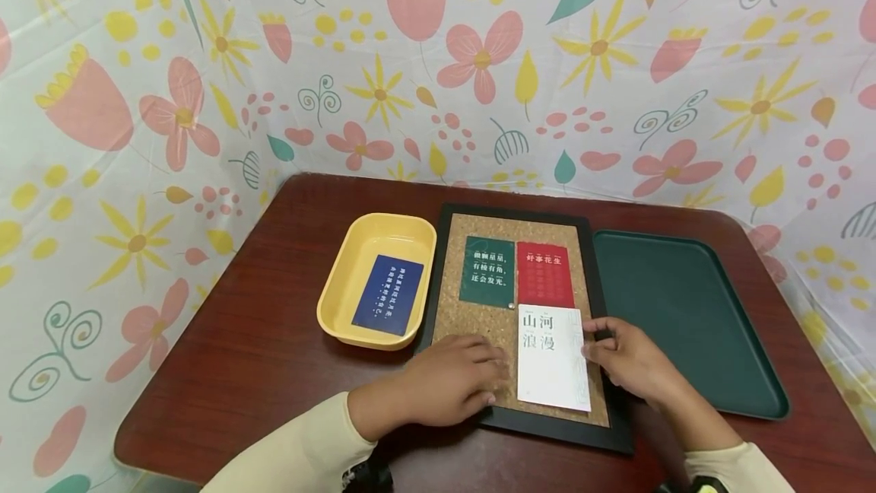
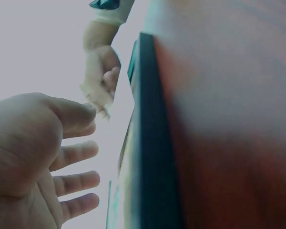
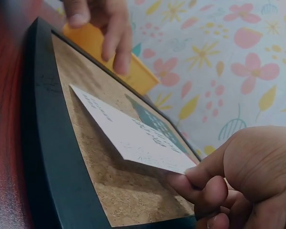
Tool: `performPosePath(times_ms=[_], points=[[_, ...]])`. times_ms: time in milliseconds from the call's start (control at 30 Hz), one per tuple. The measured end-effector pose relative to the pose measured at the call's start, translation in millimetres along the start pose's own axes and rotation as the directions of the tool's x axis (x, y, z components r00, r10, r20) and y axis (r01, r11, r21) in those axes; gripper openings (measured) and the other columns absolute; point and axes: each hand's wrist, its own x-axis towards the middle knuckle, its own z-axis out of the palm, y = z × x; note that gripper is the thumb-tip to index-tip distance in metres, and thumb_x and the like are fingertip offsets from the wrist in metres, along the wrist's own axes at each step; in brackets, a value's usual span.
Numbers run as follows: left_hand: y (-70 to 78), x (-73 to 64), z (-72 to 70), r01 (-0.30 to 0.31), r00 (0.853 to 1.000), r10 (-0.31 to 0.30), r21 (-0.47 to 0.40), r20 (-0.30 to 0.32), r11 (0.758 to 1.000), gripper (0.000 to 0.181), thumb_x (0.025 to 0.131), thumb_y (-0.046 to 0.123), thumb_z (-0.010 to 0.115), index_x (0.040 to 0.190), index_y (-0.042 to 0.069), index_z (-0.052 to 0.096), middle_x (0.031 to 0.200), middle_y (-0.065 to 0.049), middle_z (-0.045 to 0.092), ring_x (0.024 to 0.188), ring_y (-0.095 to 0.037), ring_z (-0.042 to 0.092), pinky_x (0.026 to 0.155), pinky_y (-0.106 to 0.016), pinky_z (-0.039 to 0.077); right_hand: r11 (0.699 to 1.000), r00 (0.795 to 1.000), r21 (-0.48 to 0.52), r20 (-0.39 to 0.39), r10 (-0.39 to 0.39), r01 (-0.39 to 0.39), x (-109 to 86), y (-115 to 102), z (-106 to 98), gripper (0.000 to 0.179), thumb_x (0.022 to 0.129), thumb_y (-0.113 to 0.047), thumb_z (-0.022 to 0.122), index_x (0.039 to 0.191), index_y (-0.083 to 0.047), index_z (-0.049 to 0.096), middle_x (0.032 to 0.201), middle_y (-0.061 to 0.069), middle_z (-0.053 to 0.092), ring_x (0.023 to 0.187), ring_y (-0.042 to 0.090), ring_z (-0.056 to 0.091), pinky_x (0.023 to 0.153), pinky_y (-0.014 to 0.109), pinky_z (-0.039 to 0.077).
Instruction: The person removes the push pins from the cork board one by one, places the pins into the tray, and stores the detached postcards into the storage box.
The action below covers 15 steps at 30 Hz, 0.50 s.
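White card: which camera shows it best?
Head view: the white card faces the camera, its large characters legible. The right wrist view shows it obliquely, pinched by the right hand; in the left wrist view, glare leaves it unclear.

Remotely, I make out a grey-lettered white card (image 1: 553, 375), green card (image 1: 487, 272), red card (image 1: 545, 284), blue card (image 1: 388, 295), speckled tan corkboard (image 1: 461, 322), yellow basin (image 1: 352, 272), dark-green tray (image 1: 667, 299), reddish-brown table (image 1: 233, 310) and pink-yellow-teal floral cloth (image 1: 479, 59).

i monitor the left hand (image 1: 455, 379) hovering palm down, fingers slightly apart; the right hand (image 1: 631, 357) pinches between thumb and forefinger, its remaining fingers curled.
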Motion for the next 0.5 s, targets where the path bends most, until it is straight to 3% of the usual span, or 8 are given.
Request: performPosePath(times_ms=[200, 500], points=[[-14.8, -6.3, -20.0, 0.049, 0.987, -0.061, -0.085, -0.146, 0.995, 0.024, 0.102, 0.025, 0.064, 0.123, 0.018, 0.071, 0.136, 0.000, 0.064, 0.132, -0.017, 0.053, 0.114, -0.035, 0.035, 1.000, 1.000, 0.000, -0.012, 0.017, -0.017, -0.3, -1.0, -1.6, 0.047, 0.100, -0.009, 0.061, 0.140, 0.007, 0.043, 0.104, 0.015, 0.071, 0.048, 0.012, 0.039, 0.044, 0.029, 0.036], [-35.5, -20.3, -38.4, 0.130, 0.951, -0.172, -0.174, -0.255, 0.976, 0.023, 0.099, 0.016, 0.067, 0.121, 0.013, 0.072, 0.133, -0.004, 0.065, 0.128, -0.021, 0.056, 0.111, -0.041, 0.040, 0.999, 0.999, -0.007, -0.027, 0.041, -0.041, 0.0, -1.1, -2.2, 0.046, 0.100, -0.010, 0.060, 0.140, 0.006, 0.043, 0.098, 0.012, 0.071, 0.050, 0.015, 0.040, 0.044, 0.031, 0.037]])
